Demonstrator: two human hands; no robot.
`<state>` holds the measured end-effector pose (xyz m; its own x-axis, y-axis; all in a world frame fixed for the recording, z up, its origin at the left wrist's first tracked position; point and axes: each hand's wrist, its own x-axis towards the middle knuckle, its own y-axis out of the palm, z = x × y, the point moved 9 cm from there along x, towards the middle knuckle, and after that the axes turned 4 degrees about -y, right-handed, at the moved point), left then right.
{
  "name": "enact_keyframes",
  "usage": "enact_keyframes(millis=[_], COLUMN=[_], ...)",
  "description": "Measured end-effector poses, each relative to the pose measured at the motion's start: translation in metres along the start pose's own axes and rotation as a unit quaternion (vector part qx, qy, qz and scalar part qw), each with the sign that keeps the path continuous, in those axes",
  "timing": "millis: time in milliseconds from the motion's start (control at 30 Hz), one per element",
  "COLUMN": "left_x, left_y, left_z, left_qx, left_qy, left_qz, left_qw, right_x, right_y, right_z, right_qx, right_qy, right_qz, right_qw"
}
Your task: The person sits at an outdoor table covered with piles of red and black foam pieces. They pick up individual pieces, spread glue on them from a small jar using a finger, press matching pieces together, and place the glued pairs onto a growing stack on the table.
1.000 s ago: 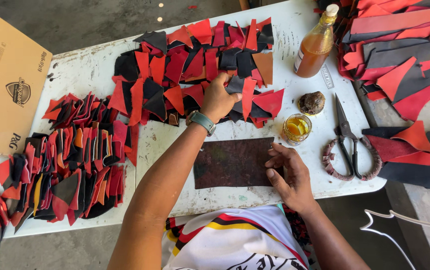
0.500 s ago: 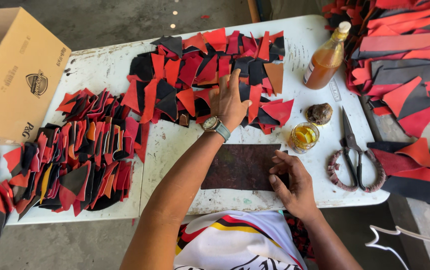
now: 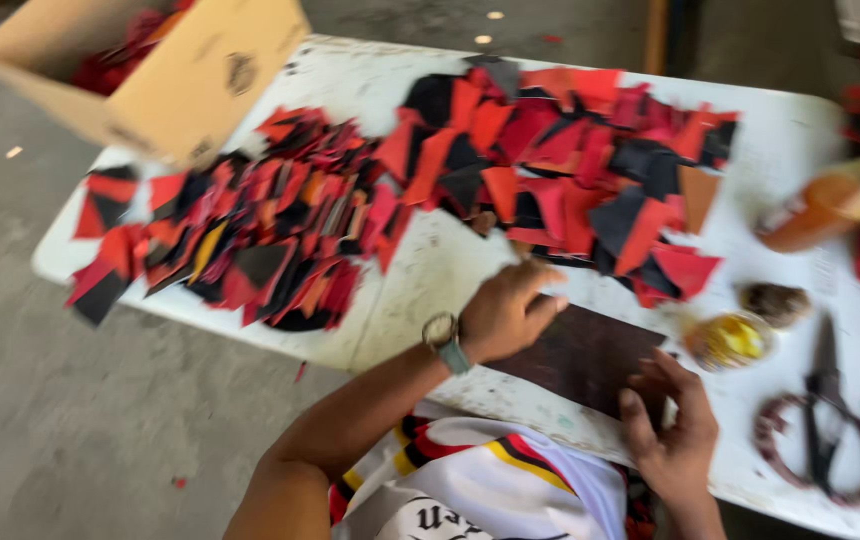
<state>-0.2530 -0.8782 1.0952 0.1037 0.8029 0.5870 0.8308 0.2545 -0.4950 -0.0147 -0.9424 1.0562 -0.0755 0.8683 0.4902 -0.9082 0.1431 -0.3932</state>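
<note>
Clearly, the left hand [image 3: 505, 315], curled with its grip unclear, should lift clear while the open right hand [image 3: 672, 425] presses the dark sheet [image 3: 590, 355] flat at lower right of the frame.

Hands: two, left hand [image 3: 505, 315] and right hand [image 3: 672, 430]
Dark sheet [image 3: 590, 352]: one
Box [image 3: 165, 75]: one, upper left
Bottle [image 3: 830, 200]: one
Small dish [image 3: 730, 340]: one
Scissors [image 3: 825, 400]: one pair
Red and black scraps [image 3: 560, 170]: too many to count
Watch [image 3: 445, 338]: one
</note>
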Motion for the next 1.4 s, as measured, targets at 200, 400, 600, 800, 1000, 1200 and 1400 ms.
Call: enact_keyframes(millis=[200,400,600,800,1000,1200,1400], left_x=[-0.066,-0.102,-0.107,-0.125,-0.137,-0.13,-0.14], left_y=[-0.1,-0.223,-0.358,-0.406,-0.398,-0.379,-0.38], left_z=[0.044,0.09,0.135,0.131,0.147,0.16,0.18], left_qx=[0.028,0.159,0.243,0.27,0.234,0.274,0.2], left_qy=[-0.066,-0.081,-0.164,-0.165,-0.248,-0.225,-0.275], left_qz=[-0.066,-0.14,-0.275,-0.281,-0.201,-0.094,-0.087], left_qw=[0.995,0.974,0.915,0.906,0.918,0.93,0.936], right_x=[0.026,0.036,0.044,0.033,0.034,0.036,0.035], right_y=[0.05,0.133,0.158,0.162,0.163,0.162,0.16], right_z=[0.026,0.034,0.021,0.025,0.04,0.049,0.053], right_qx=[0.032,0.128,0.135,0.114,0.082,0.076,0.066], right_qy=[-0.031,0.003,0.023,0.013,0.015,0.008,0.006], right_qz=[0.021,0.073,0.077,0.087,0.09,0.088,0.093], right_qw=[0.999,0.989,0.988,0.99,0.992,0.993,0.993])
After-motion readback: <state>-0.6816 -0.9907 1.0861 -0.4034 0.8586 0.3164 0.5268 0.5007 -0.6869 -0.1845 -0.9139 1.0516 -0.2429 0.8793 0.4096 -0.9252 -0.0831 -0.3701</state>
